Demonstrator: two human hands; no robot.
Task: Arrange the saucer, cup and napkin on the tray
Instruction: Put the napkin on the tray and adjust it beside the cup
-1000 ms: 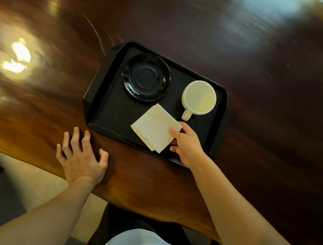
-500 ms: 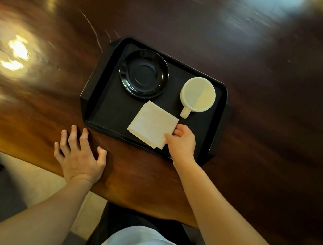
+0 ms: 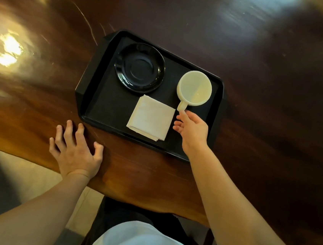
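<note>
- Already all three things lie inside the black tray (image 3: 92, 87), so I judge the task far along; what I think is left is to set the cup on the saucer, if that is the wished arrangement, for the two stand apart.
- I see the saucer (image 3: 139, 67) in the far left part of the tray; it is black, glossy and round, with a ring in the middle, and nothing is on it.
- I see the cup (image 3: 194, 88) in the far right part, upright, with its handle turned toward me; it is cream white and seems empty, though the inside is too bright to be sure.
- I see the napkin (image 3: 150, 118) in the near middle, just beside the saucer and just left of the handle; it is white, folded to a square and flat, with the layers showing at its near edge.
- My right hand (image 3: 193, 128) is over the near right part of the tray; the fingers are loosely spread and hold nothing; one fingertip is at the handle, but I cannot tell if it touches.
- My left hand (image 3: 76, 151) rests flat on the wooden table (image 3: 263, 53), near the tray's near left corner; the fingers are spread and grip nothing.
</note>
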